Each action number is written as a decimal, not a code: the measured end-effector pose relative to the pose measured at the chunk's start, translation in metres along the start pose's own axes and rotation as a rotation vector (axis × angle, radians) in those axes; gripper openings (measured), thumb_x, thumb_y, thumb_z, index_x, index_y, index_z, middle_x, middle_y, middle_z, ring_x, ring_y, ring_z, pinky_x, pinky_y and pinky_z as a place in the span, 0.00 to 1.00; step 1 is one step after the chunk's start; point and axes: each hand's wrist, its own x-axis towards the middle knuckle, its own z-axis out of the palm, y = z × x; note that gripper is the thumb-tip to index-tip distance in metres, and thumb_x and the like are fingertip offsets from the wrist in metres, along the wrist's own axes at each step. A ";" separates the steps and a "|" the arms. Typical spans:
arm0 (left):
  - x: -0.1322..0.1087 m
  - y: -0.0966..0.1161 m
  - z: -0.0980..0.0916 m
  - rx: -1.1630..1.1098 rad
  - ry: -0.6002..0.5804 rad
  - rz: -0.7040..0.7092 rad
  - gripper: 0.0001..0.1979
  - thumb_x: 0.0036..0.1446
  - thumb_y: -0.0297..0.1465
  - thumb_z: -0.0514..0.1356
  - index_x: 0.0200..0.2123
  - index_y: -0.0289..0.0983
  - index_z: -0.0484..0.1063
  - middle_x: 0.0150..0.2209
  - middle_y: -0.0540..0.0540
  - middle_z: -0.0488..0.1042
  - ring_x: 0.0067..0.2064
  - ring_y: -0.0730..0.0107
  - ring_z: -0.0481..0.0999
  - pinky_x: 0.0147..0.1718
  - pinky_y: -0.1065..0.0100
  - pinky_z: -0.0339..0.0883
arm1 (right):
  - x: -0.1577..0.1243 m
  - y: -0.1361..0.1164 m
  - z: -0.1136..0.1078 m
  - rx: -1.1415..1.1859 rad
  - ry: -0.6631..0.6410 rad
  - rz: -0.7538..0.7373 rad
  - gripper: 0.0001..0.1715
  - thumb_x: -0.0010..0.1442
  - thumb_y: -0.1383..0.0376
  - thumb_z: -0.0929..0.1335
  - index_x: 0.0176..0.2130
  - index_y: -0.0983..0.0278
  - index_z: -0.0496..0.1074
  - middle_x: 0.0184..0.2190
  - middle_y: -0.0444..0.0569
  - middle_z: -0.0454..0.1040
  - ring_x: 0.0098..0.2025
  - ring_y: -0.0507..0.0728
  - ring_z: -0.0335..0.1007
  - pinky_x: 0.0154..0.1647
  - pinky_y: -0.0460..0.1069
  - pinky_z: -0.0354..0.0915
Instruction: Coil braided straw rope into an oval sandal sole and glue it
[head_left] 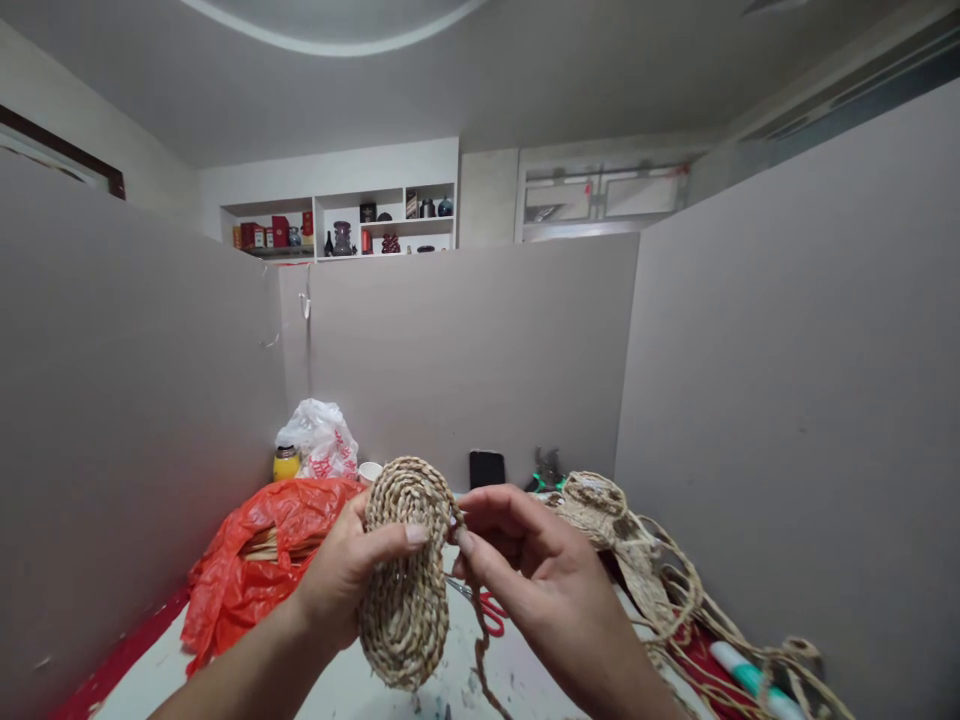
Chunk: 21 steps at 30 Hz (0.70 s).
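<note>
A coiled, braided straw sole (409, 610), long and rounded with a narrower waist, stands upright in front of me. My left hand (349, 565) grips it from the left side, thumb pressed on its face and the other fingers behind it. At its right edge, near the upper part, my right hand (532, 560) pinches the braid between thumb and forefinger. From there a loose length of straw cord (481, 650) hangs down toward the table. Red-handled scissors (493, 613) lie behind, partly hidden by the right hand.
On the left, a red plastic bag (255, 530) holds straw strands. Behind it are a white plastic bag (319, 438) and a yellow jar (286, 464). Coiled straw braid (596, 505) and a green-white tube (754, 680) lie right. Grey partitions (465, 350) surround the white table (337, 690).
</note>
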 end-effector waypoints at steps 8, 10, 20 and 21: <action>0.000 -0.001 0.006 -0.051 0.053 0.051 0.12 0.43 0.28 0.66 0.34 0.33 0.73 0.25 0.48 0.75 0.23 0.71 0.73 0.23 0.72 0.67 | -0.004 0.003 0.000 -0.138 0.004 -0.091 0.14 0.59 0.65 0.67 0.46 0.63 0.74 0.31 0.47 0.78 0.29 0.52 0.74 0.30 0.47 0.70; 0.000 -0.001 0.007 -0.060 0.053 0.069 0.12 0.45 0.27 0.65 0.36 0.33 0.73 0.27 0.46 0.76 0.26 0.69 0.75 0.26 0.70 0.69 | -0.005 0.003 0.001 -0.153 0.003 -0.107 0.17 0.59 0.66 0.68 0.49 0.62 0.74 0.32 0.48 0.78 0.30 0.53 0.74 0.32 0.48 0.72; 0.004 -0.003 0.006 -0.064 0.117 0.100 0.11 0.47 0.28 0.65 0.36 0.33 0.73 0.29 0.46 0.76 0.26 0.70 0.74 0.28 0.69 0.71 | -0.009 0.004 0.004 -0.253 -0.028 -0.125 0.23 0.61 0.65 0.65 0.56 0.61 0.66 0.35 0.49 0.79 0.31 0.55 0.76 0.31 0.47 0.73; 0.004 -0.003 0.006 -0.064 0.126 0.113 0.11 0.47 0.28 0.65 0.36 0.33 0.73 0.29 0.46 0.76 0.27 0.70 0.74 0.28 0.69 0.71 | -0.009 0.005 0.005 -0.234 -0.018 -0.111 0.22 0.61 0.64 0.65 0.55 0.61 0.67 0.34 0.49 0.80 0.32 0.55 0.77 0.31 0.47 0.73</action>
